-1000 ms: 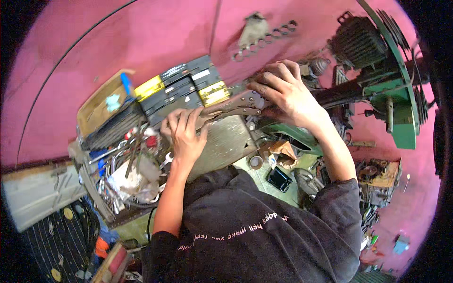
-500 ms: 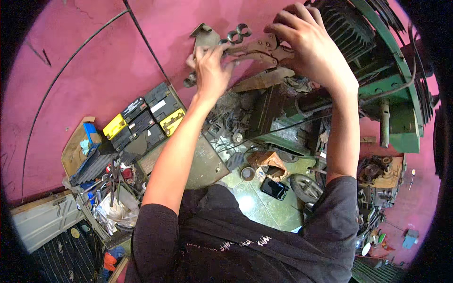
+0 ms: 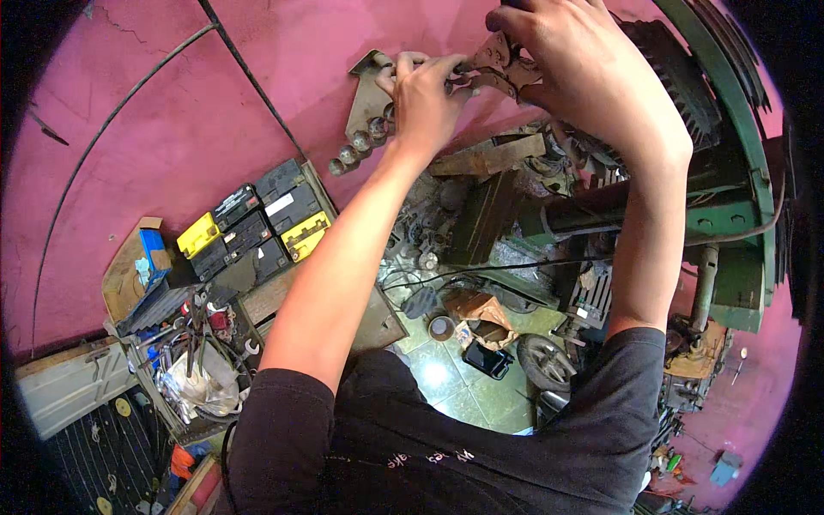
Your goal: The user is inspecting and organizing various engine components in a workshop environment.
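Note:
Both my arms reach up to the pink wall. My right hand [image 3: 592, 73] is curled round the upper end of a brown riveted metal tool [image 3: 496, 58] with two arms; its exact kind I cannot tell. Bent fingers of my left hand [image 3: 425, 99] close on the tool's other end, which they partly hide. Just behind the left hand, a pale metal bracket [image 3: 367, 107] is fixed to the wall. A row of round metal pieces [image 3: 350, 156] slants below the bracket, partly covered by my left wrist.
A green machine frame [image 3: 747, 197] stands at the right. Several batteries [image 3: 257, 227] sit on a bench at left, above a bin of tools [image 3: 202, 378]. On the tiled floor lie a black tray-like item [image 3: 487, 360] and a small wheel [image 3: 547, 362]. A wooden block [image 3: 489, 156] rests below my hands.
My left hand has moved right, from the round pieces to the tool's end, uncovering more of their row. My right hand's spread fingers have curled in. The whole view has shifted slightly.

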Available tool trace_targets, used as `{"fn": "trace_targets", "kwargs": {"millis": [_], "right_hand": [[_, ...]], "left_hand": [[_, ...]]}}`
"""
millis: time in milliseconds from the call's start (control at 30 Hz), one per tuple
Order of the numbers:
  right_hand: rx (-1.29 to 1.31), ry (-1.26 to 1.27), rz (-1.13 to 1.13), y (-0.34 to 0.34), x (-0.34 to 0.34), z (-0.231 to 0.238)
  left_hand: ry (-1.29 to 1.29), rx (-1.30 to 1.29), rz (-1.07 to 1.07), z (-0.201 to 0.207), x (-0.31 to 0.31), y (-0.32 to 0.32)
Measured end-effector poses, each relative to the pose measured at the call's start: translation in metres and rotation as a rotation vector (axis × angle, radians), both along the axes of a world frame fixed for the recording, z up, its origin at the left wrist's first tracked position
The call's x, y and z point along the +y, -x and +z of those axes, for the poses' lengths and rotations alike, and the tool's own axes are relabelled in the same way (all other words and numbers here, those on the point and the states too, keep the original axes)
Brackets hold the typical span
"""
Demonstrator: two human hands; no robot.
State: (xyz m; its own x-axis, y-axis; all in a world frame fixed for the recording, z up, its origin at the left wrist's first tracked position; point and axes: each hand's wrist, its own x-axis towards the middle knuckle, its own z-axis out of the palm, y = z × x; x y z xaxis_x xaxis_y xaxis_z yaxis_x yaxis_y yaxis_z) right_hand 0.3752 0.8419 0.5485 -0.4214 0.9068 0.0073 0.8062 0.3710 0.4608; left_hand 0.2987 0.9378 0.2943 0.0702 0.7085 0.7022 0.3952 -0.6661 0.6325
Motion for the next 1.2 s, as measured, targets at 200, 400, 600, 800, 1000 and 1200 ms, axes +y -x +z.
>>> {"fn": "trace_targets", "kwargs": {"millis": [200,400,600,800,1000,1200], "right_hand": [[-0.017,0.013,0.079,-0.001,0.008,-0.016],[-0.050,0.057,0.032,0.003,0.009,-0.011],[-0.057,0.062,0.064,-0.005,0.036,-0.025],[-0.157,0.030,0.127,-0.009,0.052,-0.050],[-0.179,0.040,0.133,-0.006,0.068,-0.075],[0.221,-0.330,0.571,-0.059,0.085,-0.118]], "left_hand": [[0.060,0.082,-0.009,-0.012,0.005,-0.005],[0.056,0.094,0.010,-0.012,0.003,-0.008],[0.103,0.074,0.040,-0.015,0.002,-0.009],[0.142,0.087,-0.046,-0.017,0.007,-0.010],[0.106,0.075,0.019,-0.025,0.014,-0.002],[-0.018,-0.016,-0.006,-0.014,0.018,-0.003]]}}
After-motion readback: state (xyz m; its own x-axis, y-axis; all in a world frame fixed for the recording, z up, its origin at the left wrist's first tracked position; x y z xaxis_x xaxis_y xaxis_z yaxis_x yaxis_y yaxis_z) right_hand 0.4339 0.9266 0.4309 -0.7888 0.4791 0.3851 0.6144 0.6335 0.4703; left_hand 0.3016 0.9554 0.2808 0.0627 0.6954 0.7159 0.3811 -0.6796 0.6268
